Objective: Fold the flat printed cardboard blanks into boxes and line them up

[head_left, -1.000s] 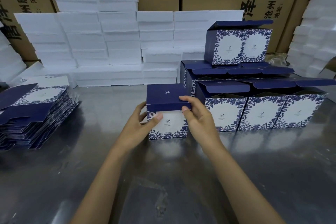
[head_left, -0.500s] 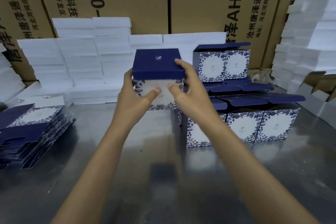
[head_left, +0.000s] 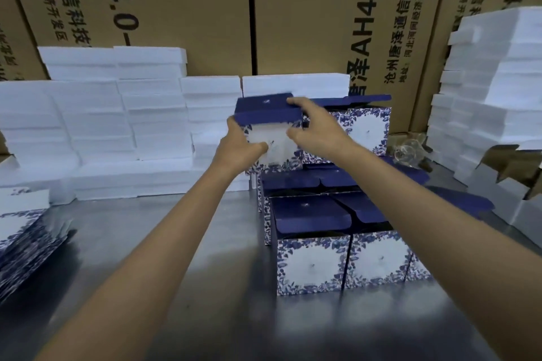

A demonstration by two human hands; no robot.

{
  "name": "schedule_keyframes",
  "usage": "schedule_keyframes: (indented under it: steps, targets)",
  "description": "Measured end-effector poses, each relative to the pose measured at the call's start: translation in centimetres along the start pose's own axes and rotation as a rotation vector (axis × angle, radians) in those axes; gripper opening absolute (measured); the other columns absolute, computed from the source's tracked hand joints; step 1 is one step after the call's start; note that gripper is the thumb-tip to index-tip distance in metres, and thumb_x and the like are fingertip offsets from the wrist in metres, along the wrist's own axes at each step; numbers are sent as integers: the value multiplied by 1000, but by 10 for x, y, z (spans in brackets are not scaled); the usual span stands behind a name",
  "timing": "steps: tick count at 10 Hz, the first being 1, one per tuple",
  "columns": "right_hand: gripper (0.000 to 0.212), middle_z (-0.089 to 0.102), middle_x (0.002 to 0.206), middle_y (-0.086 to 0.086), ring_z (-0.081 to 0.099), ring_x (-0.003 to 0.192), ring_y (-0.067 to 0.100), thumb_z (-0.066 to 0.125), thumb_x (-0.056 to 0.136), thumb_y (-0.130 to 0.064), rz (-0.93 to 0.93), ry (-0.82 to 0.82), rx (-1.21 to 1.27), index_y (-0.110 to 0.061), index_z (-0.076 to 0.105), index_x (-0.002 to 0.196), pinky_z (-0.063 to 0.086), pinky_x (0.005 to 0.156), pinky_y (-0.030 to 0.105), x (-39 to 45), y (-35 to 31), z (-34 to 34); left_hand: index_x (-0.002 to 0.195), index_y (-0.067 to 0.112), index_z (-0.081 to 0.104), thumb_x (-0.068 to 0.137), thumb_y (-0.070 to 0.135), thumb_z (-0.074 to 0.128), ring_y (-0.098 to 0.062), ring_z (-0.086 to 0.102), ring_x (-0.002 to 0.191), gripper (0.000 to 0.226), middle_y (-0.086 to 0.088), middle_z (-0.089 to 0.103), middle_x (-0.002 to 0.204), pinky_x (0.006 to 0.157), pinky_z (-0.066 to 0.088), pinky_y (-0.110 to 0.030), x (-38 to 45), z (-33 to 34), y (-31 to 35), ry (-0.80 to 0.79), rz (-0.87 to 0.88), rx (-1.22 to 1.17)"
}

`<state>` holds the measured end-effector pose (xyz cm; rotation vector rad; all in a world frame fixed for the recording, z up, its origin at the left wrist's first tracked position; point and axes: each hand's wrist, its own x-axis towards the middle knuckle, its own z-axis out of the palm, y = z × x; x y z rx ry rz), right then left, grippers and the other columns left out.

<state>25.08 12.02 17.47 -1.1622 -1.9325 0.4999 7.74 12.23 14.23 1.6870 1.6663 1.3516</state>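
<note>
Dozens of flat printed blanks [head_left: 20,237] lie stacked at the worktop's left edge, unfolded, a sign that much of the job is left. Behind them, white foam slabs [head_left: 96,114] are piled along the back of the steel worktop [head_left: 152,258], in front of tall brown cartons [head_left: 187,9] printed with black lettering.

At centre, a person holds one folded box [head_left: 271,132] up at the back of the worktop, level with the upper tier of finished work. The left hand [head_left: 240,146] grips its left side, thumb curled onto the white front panel; the right hand [head_left: 313,129] clamps its right side, fingers [head_left: 296,102] hooked over the navy lid and thumb on the front. The box is blurred, and whether it touches the tier below cannot be told. It appears about to be set just beside the upper-tier box [head_left: 366,129] to its right, whose lid flap stands open.

Right of centre, the finished boxes [head_left: 343,261] stand in rows on the worktop, several with lids up; at least five can be made out, the arms hiding others. More foam [head_left: 498,82] is heaped at the right edge, beside an open carton [head_left: 516,173].
</note>
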Motion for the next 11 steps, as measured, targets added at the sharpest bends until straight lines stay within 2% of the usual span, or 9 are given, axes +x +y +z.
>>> schedule_keyframes:
  steps: [1, 2, 3, 4, 6, 7, 9, 10, 11]
  targets:
    - [53, 57, 136, 14, 57, 117, 31, 56, 99, -13, -28, -27, -438, -17, 44, 150, 50, 91, 39, 27, 27, 17, 141, 18, 29, 85, 14, 71, -21, 58, 86, 70, -1, 59, 105, 71, 49, -30, 25, 21, -31, -40, -41, 15]
    - [47, 64, 121, 15, 58, 113, 34, 55, 100, -18, -49, 77, -753, -17, 46, 146, 50, 77, 40, 47, 43, 28, 142, 18, 28, 86, 13, 70, -19, 60, 88, 70, 1, 60, 104, 67, 45, -27, 48, 40, -55, -49, -25, 20]
    - [48, 68, 109, 12, 65, 99, 34, 53, 99, -15, -14, 92, -893, -17, 43, 146, 37, 65, 33, 63, 51, 37, 143, 20, 29, 88, 15, 69, -14, 59, 86, 68, 5, 60, 105, 65, 43, -23, 68, 54, -69, -45, -20, -13]
    - [59, 68, 105, 9, 66, 95, 31, 52, 100, -18, -3, 94, -969, -10, 29, 154, 35, 61, 32, 77, 63, 44, 144, 23, 29, 90, 17, 68, -17, 59, 95, 67, 3, 61, 115, 72, 42, -23, 82, 67, -77, -45, -2, -50]
    - [79, 67, 106, 10, 60, 82, 28, 53, 100, -21, 67, 91, -983, -2, 5, 160, 26, 51, 31, 92, 74, 51, 146, 22, 30, 91, 29, 70, -15, 56, 104, 68, 8, 53, 119, 87, 38, -22, 88, 81, -81, -42, -10, -87]
    - [86, 54, 75, 2, 41, 55, 18, 54, 98, -18, 111, 79, -983, -4, -3, 160, 22, 45, 30, 86, 69, 51, 145, 21, 29, 91, 28, 70, -13, 53, 101, 68, 3, 56, 127, 84, 37, -22, 85, 80, -77, -59, -38, -83]
    - [91, 40, 65, -1, 37, 52, 16, 54, 97, -18, 50, 34, -941, -12, -10, 161, 24, 44, 29, 55, 45, 42, 155, 17, 15, 91, 19, 67, -25, 53, 113, 82, -12, 50, 144, 83, 35, -24, 57, 59, -70, -86, -103, -32]
    - [83, 44, 72, 2, 47, 63, 23, 52, 99, -25, 18, 15, -902, -14, -2, 162, 28, 49, 31, 30, 29, 43, 155, 19, 17, 94, 18, 63, -22, 53, 108, 77, -11, 50, 142, 82, 37, -24, 30, 47, -68, -85, -99, -51]
    - [56, 65, 107, 10, 62, 98, 34, 52, 100, -27, -18, -47, -812, -14, 35, 152, 38, 66, 33, 7, 11, 43, 155, 21, 20, 95, 18, 60, -13, 55, 85, 72, 2, 51, 113, 67, 41, -26, 2, 33, -58, -115, -90, -55]
